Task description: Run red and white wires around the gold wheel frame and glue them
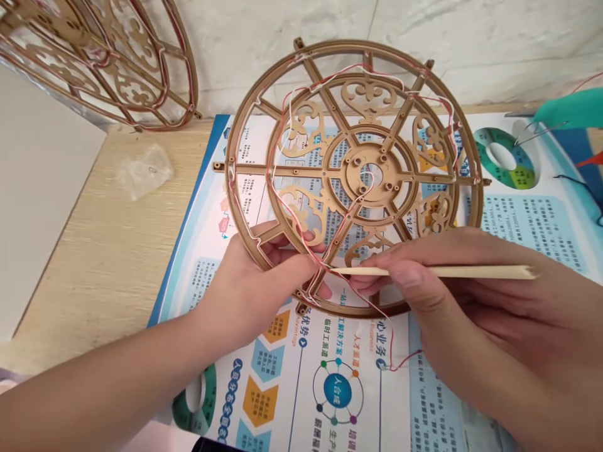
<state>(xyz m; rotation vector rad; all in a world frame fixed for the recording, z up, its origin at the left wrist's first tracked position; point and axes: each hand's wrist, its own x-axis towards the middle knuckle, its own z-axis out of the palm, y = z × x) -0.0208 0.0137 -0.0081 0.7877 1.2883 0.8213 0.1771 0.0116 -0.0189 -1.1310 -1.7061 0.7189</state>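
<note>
Gold-coloured openwork wheel (372,152) sits over a printed poster (301,417), its rim clamped in my left hand (264,276) between seven and eight o'clock; my right hand (499,339) pinches a pale wooden stick (475,272), tip against the red and white wires (392,333) near seven; a second wheel (59,22) stands at ten o'clock, a clear plastic bag (146,172) at nine

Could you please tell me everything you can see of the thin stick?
The thin stick is straight and pale, apparently wooden, with a tapered tip and a blunt end. The right hand pinches it, nearly level across the picture. Its tip appears to touch red and white wires on the round frame, near the left hand.
</note>
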